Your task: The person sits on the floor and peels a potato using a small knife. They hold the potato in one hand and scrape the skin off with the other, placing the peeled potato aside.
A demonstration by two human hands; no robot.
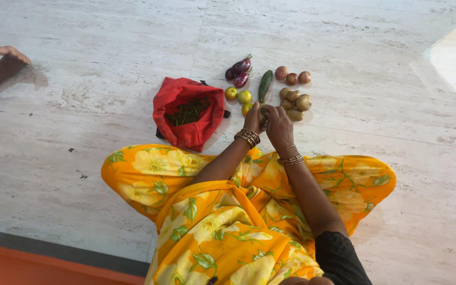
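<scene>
Nearest, an orange-and-yellow flowered garment (222,221) covers the seated person's folded legs on the pale marble floor (370,63), with a dark sleeve (339,258) at the lower edge of the view; beyond the knees the two hands meet side by side, both wrists ringed with bangles (248,137); the left hand (253,119) and the right hand (278,122) are curled together round something small between them, though what they grasp is hidden by the fingers, so I cannot tell what it is; just beside the left hand a red cloth bag (186,113) lies open on the floor with thin green beans (188,112) showing inside; just past the fingertips lie small yellow-green round fruits (237,95), a dark green cucumber (265,85) pointing away from the person, and a cluster of brown potatoes (295,100) touching one another; farther off sit purple aubergines (240,71) and three reddish onions (292,77) in a row; far toward the left edge of the floor another person's bare foot (6,60) rests.
</scene>
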